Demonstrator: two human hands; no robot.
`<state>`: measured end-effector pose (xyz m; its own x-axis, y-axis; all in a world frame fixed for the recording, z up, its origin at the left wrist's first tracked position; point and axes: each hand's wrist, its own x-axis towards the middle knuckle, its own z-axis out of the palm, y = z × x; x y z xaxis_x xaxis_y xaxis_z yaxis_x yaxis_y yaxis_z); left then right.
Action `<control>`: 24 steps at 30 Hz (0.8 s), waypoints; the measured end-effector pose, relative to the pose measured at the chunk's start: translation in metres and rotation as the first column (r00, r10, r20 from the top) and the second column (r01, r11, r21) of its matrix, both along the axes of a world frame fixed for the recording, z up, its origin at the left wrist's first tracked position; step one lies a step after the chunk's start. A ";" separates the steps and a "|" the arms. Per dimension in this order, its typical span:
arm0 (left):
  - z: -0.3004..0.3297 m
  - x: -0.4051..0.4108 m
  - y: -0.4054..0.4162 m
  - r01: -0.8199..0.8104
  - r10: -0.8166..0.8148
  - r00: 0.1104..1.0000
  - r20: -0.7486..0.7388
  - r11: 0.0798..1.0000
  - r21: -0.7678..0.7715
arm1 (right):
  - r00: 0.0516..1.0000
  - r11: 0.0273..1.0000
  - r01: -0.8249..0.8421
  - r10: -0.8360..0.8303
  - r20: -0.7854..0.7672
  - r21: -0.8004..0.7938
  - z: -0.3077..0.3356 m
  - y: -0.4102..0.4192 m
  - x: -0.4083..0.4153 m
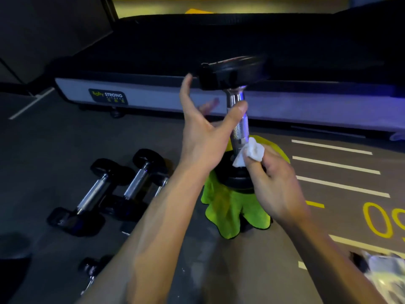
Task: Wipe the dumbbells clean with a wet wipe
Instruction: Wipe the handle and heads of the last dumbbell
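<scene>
**Q:** What lies at the far left?

**A:** Spare dumbbells (105, 189) lie side by side on the dark floor, black heads and chrome bars, with a smaller one (92, 270) nearer me. Behind them runs a treadmill base (140, 95).

**Q:** And your hands?

**A:** My left hand (203, 132) is spread open, thumb resting against the chrome handle (238, 126) of an upright dumbbell (232, 71), the other fingers straight and apart beside its top head. That dumbbell stands on end on a green cloth (228, 211). My right hand (276, 185) pinches a bunched white wet wipe (252, 152) against the bar's lower end.

**Q:** How will it handle?

**A:** Heavy and rigid, I judge, and top-heavy on soft cloth. The smooth chrome may be slick when wet; the knurled middle gives the surest hold.

**Q:** Anything in the way?

**A:** The spare dumbbells sit close on my left. At the far right, a crinkled pale packet (385, 275) lies on the floor's painted lines.
</scene>
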<state>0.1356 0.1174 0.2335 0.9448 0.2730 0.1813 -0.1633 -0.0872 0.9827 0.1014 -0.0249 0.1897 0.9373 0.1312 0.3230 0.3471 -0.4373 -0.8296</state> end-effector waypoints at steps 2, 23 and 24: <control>-0.007 -0.004 -0.007 0.070 -0.095 0.982 -0.161 0.986 -0.153 | 1.000 0.999 0.015 -0.014 -0.005 0.037 -0.003 0.002 -0.001; -0.114 -0.222 0.224 0.039 0.380 0.793 -0.475 0.748 0.663 | 0.406 0.857 -0.197 0.514 -0.755 0.477 -0.097 0.103 -0.146; -0.119 -0.234 0.237 0.025 0.456 0.755 -0.471 0.698 0.716 | 0.333 0.845 -0.187 0.534 -0.777 0.501 -0.101 0.110 -0.150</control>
<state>-0.0986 0.3543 0.1143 0.8390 0.5210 -0.1567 0.5183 -0.6780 0.5212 -0.0485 0.0852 0.0887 0.5859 0.6045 -0.5397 -0.5695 -0.1666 -0.8049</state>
